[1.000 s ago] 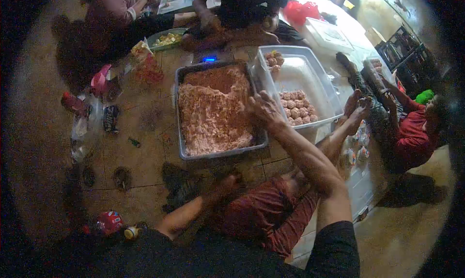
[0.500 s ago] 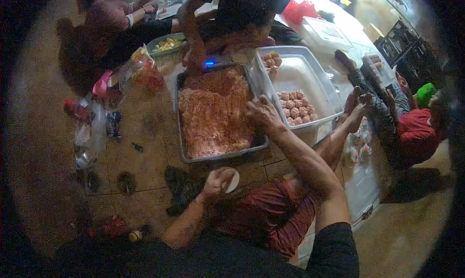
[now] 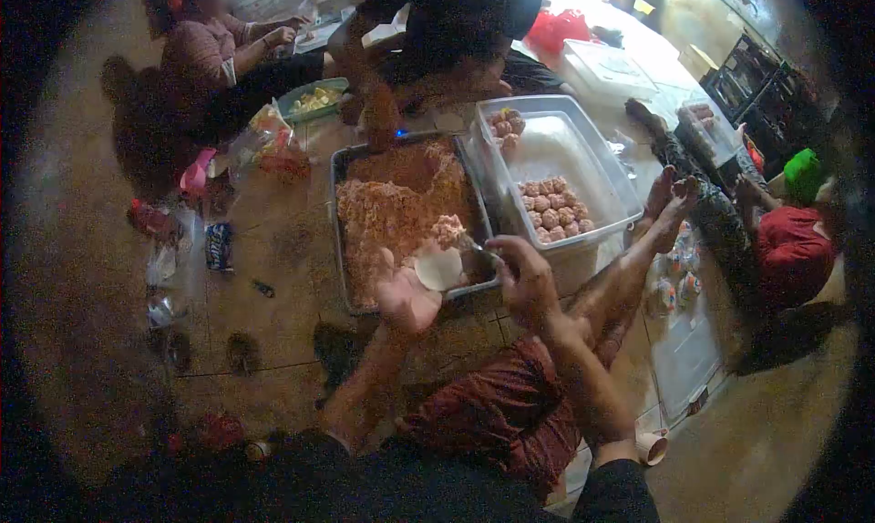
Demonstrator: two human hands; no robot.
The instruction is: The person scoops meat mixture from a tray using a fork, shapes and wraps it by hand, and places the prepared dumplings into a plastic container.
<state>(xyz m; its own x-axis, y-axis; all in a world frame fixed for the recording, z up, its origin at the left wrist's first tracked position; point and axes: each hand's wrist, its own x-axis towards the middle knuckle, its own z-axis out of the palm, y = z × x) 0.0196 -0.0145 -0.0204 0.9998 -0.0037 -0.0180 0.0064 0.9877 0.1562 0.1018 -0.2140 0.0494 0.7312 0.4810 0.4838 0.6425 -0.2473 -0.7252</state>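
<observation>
My left hand (image 3: 407, 297), palm up over the near edge of the tray, holds a round white dumpling wrapper (image 3: 439, 266) across its fingers. A spoon (image 3: 476, 247) is gripped in my right hand (image 3: 529, 282). On the spoon's tip sits a lump of pinkish minced filling (image 3: 447, 230), just above the wrapper. Below both hands lies a dark rectangular tray (image 3: 339, 250) spread with minced filling (image 3: 383, 213), hollowed out at its far end. To the right, a clear plastic box (image 3: 583, 136) holds rows of shaped dumplings (image 3: 556, 206) and a smaller group at its far left corner.
Across the tray a person in dark clothes (image 3: 456, 40) reaches an arm to its far edge. Another person (image 3: 196, 49) works at the far left beside a green bowl (image 3: 301, 93). Someone in red (image 3: 793, 254) sits right. Packets (image 3: 219, 245) lie on the left floor.
My right hand has come back from the box's near left edge toward me, now showing a loaded spoon. My left hand has moved forward over the tray with the wrapper turned upward.
</observation>
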